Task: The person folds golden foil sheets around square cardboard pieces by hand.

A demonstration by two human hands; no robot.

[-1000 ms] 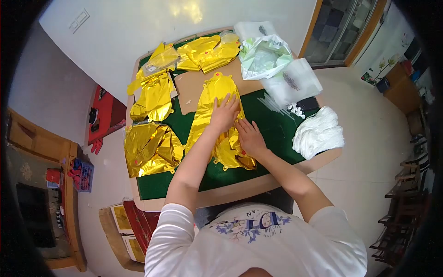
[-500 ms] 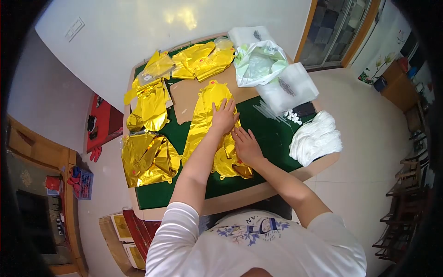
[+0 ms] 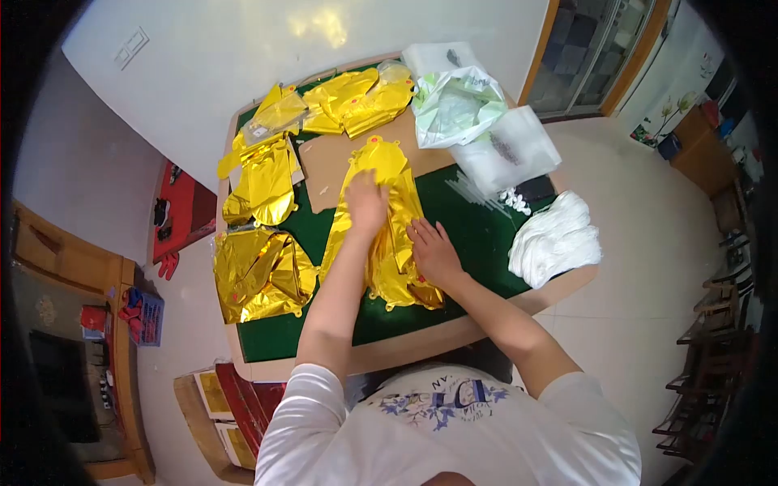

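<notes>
A flat, uninflated gold foil balloon (image 3: 397, 182) with small edge tabs lies lengthwise before me, wrinkled along its middle. On its upper left part rests my left hand (image 3: 367, 202), open, palm down, the fingertips slightly blurred. My right hand (image 3: 435, 253) lies open at the balloon's right edge, fingers stretched over the foil. Under the balloon's upper end is a brown cardboard sheet (image 3: 320, 174). Close by on the left is a crumpled gold foil piece (image 3: 263, 275), with another gold foil piece (image 3: 263, 182) above it.
More gold foil (image 3: 356, 101) lies along the far edge of the green-topped table (image 3: 275, 344). At the back right are a white-green plastic bag (image 3: 458, 109) and clear plastic packs (image 3: 515, 150). A white string bundle (image 3: 559, 239) sits right, near small white pieces (image 3: 515, 201).
My left hand has moved left across the balloon, from its right side to its left side. My right hand has stayed almost in place at the right edge.
</notes>
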